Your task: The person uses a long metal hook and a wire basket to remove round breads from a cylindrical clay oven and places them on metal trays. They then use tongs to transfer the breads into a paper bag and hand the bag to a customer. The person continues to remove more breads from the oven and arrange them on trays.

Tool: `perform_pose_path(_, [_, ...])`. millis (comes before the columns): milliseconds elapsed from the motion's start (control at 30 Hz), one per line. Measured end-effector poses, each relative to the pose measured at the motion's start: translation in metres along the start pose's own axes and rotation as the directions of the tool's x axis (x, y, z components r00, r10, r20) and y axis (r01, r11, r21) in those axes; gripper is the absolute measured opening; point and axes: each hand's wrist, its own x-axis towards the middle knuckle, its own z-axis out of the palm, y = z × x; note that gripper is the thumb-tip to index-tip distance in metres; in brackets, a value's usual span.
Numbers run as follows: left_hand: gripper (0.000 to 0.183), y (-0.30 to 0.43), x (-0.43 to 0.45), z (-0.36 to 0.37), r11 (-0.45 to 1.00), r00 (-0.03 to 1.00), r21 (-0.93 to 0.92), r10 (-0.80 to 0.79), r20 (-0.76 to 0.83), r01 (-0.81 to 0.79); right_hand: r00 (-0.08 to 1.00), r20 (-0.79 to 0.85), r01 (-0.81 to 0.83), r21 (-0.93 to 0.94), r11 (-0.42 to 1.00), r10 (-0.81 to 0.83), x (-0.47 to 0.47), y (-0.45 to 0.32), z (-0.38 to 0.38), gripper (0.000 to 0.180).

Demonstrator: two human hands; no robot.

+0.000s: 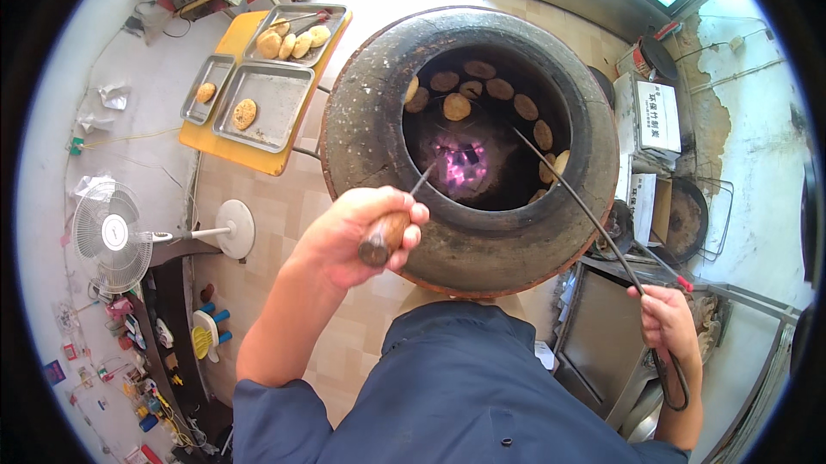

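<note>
My left hand (368, 231) grips the wooden handle (384, 239) of a tool whose thin metal shaft points into the round clay oven (361, 109). In my right hand (668, 322) is a long metal rod (597, 222) with a looped end, its tip over the oven's mouth. Several flatbreads (499, 88) line the dark inner wall. One paler flatbread (457, 107) appears farther in from the ring of breads; whether a tool holds it cannot be told. Embers (461, 164) glow at the bottom.
Left of the oven, a yellow table (242, 155) bears metal trays (293, 80) with baked flatbreads (269, 43). A standing fan (115, 232) is at the far left. Cardboard boxes (657, 116) and a round pan (684, 218) lie to the right, above a metal cabinet (597, 322).
</note>
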Motion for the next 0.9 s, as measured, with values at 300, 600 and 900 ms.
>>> perform_pose_path(300, [0.049,-0.031,-0.106,0.01,0.993,0.998,0.102,0.054,0.019,-0.056,0.994,-0.094,0.066,0.069,0.995,-0.059,-0.065,0.05,0.005,0.021])
perform_pose_path(600, [0.074,-0.104,-0.21,0.033,0.996,0.996,-0.02,0.089,-0.018,-0.09,0.991,-0.052,0.128,0.062,0.99,-0.125,-0.075,0.083,-0.033,0.023])
perform_pose_path(900, [0.093,-0.155,-0.293,0.03,0.93,0.97,-0.358,0.156,0.185,-0.082,0.989,0.005,0.149,0.06,0.987,-0.149,-0.058,0.106,-0.046,0.02])
